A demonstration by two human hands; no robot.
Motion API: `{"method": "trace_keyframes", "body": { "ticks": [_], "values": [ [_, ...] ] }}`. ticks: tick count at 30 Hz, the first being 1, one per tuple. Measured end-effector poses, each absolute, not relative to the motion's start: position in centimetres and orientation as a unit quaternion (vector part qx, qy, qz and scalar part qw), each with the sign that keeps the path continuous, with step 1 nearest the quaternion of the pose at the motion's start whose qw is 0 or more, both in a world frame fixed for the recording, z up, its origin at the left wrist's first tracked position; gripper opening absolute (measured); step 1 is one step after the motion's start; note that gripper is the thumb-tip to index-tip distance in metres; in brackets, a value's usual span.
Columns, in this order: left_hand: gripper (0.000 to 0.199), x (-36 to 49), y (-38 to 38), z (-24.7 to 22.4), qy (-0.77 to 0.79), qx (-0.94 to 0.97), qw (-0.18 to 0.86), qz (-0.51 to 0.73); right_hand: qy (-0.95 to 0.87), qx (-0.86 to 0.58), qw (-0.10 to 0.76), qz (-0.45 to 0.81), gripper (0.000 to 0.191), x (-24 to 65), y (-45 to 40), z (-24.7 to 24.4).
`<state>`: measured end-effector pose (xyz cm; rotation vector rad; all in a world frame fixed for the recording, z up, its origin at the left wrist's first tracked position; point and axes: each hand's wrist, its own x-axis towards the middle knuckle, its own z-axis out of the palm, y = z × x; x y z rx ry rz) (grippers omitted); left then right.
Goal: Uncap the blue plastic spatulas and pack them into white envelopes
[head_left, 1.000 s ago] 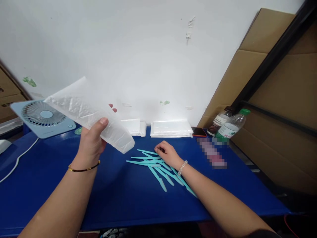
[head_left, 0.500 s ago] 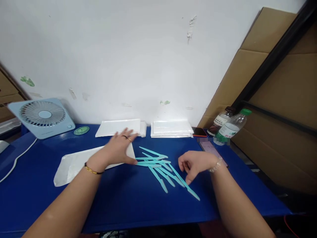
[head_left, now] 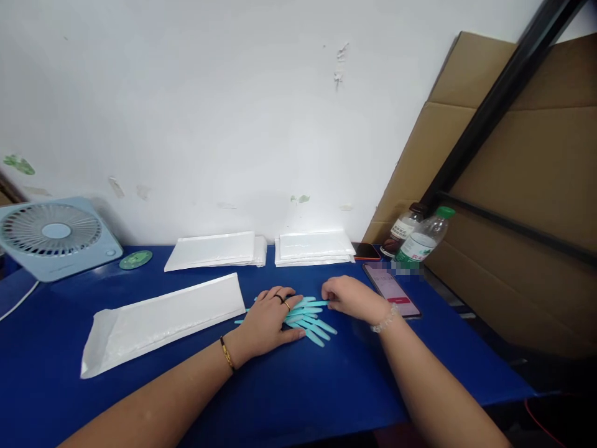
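Note:
Several teal eyebrow razors (head_left: 313,325) lie in a loose fan on the blue table, their slim handles partly under my left hand (head_left: 267,320). That hand is curled over the pile, fingers on the far side and thumb on the near side, gripping the razors. With bent fingers my right hand (head_left: 349,297) pinches the tip of one razor (head_left: 321,303) at the pile's right end. Its fingertips are partly hidden. Left of the pile lies a long white padded mailer (head_left: 163,320), its near-left end loose.
Two stacks of white mailers (head_left: 212,250) (head_left: 314,246) lie against the wall. A blue fan (head_left: 58,236) and a green disc (head_left: 135,259) are at left. On the right are a lit phone (head_left: 394,291), a second phone (head_left: 367,251) and two bottles (head_left: 405,229) (head_left: 424,239).
My left hand has moved right and down from the mailer's edge onto the razors. My right hand has moved in to the pile's right end. The razors are bunched closer together. The view has shifted.

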<state>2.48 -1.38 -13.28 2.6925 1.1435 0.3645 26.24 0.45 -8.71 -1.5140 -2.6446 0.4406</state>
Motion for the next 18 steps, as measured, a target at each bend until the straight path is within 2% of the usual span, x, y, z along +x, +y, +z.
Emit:
{"method": "trace_keyframes", "body": {
  "ticks": [5,8,10,14,18],
  "values": [
    [0.048,3.6,-1.1,-13.0,0.419,0.893,0.078,0.142,-0.847,-0.443,0.151,0.252,0.016,27.4,1.7,-9.6],
    [0.052,3.7,-0.7,-13.2,0.424,0.891,0.074,0.144,-0.820,-0.496,0.135,0.251,0.047,29.0,2.1,-9.6],
    [0.053,3.7,-0.5,-13.2,0.423,0.892,0.071,0.145,-0.796,-0.517,0.110,0.296,0.064,29.2,2.2,-9.9],
    [0.048,4.2,0.0,-13.2,0.406,0.900,0.060,0.145,-0.772,-0.486,0.144,0.384,0.051,27.4,2.2,-10.6],
    [0.050,5.1,1.2,-13.5,0.393,0.906,0.043,0.149,-0.785,-0.462,0.195,0.364,0.046,26.8,2.6,-10.9]
  ]
}}
